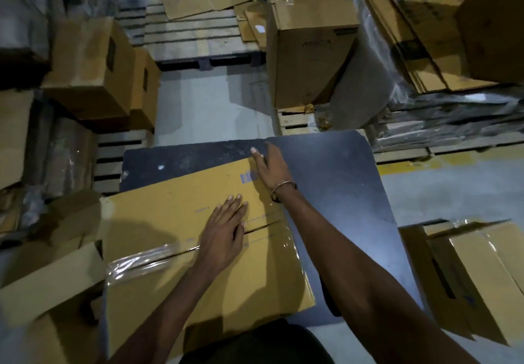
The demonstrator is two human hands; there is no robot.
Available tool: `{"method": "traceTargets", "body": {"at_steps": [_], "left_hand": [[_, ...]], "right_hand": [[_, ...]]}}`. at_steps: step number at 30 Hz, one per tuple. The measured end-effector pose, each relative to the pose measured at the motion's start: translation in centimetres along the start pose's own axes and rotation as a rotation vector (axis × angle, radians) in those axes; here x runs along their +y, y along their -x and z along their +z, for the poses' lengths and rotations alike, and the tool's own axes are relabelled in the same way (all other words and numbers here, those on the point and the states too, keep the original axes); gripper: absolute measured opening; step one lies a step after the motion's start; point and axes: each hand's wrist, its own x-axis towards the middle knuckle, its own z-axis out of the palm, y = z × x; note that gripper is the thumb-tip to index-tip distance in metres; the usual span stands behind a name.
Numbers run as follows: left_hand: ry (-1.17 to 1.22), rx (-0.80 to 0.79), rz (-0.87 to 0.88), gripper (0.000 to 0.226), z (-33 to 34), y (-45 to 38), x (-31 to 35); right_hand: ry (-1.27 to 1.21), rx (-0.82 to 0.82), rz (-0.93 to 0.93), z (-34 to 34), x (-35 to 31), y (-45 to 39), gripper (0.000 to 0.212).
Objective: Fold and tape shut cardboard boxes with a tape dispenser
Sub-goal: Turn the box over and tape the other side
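Just below the middle of the frame, my left hand [226,233] lies flat with straight fingers on top of the cardboard box [175,210], pressing across the seam where the two top flaps meet. Clear tape [147,259] covers the seam from the box's left edge up to that hand; right of the hand the seam shows as a bare dark slit. Above and to the right, my right hand [269,165] rests at the box's far right corner, fingers extended over the edge, a bracelet [282,189] on the wrist; I cannot tell whether it holds anything. Under the box sits a dark tabletop [340,182], bare along its right side and far edge. At lower right another taped carton [476,273] stands on the floor. A tall carton [309,40] stands at upper centre beside a wooden pallet [198,40], and more cartons [96,69] are stacked at upper left.
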Motion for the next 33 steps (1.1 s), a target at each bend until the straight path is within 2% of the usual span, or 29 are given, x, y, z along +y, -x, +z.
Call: {"method": "traceTargets", "body": {"at_steps": [2,3,5,7,10,12,15,17,21,23,26,29,33], "left_hand": [[-0.071,-0.011,-0.014,0.053,0.2,0.4,0.6],[-0.112,-0.023,-0.025,0.054,0.4,0.6,0.9],[-0.16,-0.038,-0.042,0.056,0.5,0.9,1.2],[-0.183,-0.046,-0.051,0.057,0.5,0.8,1.3],[-0.212,-0.051,-0.058,0.059,0.6,0.9,1.4],[-0.216,-0.049,-0.059,0.059,0.6,1.0,1.5],[-0.219,-0.027,-0.066,0.059,0.8,0.9,1.5],[-0.22,-0.026,-0.063,0.058,0.7,0.8,1.6],[-0.226,-0.043,-0.049,0.057,0.7,1.0,1.5],[-0.226,-0.045,-0.067,0.057,0.8,0.9,1.5],[-0.219,-0.048,-0.085,0.057,0.8,0.9,1.7],[-0.201,-0.044,-0.081,0.058,0.7,0.8,1.8],[-0.198,-0.064,-0.069,0.059,0.4,0.8,1.9]], "right_hand": [[0.036,-0.015,-0.067,1.0,0.4,-0.7,0.042],[0.046,-0.011,-0.054,1.3,0.7,-1.0,0.039],[0.021,-0.021,0.028,1.4,0.7,-1.2,0.045],[-0.049,-0.122,0.156,1.2,0.8,-1.8,0.057],[-0.316,-0.26,0.417,0.5,0.8,-2.2,0.096],[-0.38,-0.246,0.406,-0.1,0.0,-1.0,0.095],[-0.23,-0.025,0.16,-0.2,-0.3,3.0,0.067],[-0.068,-0.034,0.062,0.4,0.8,6.9,0.065],[0.21,-0.098,0.209,-0.3,3.9,14.3,0.073],[0.274,-0.122,0.243,-1.5,5.4,17.6,0.075],[0.185,-0.062,0.248,-2.3,7.5,22.8,0.08],[0.015,0.042,0.293,-2.1,8.8,25.0,0.073],[0.203,0.076,0.332,-1.6,7.8,23.7,0.076]]}}
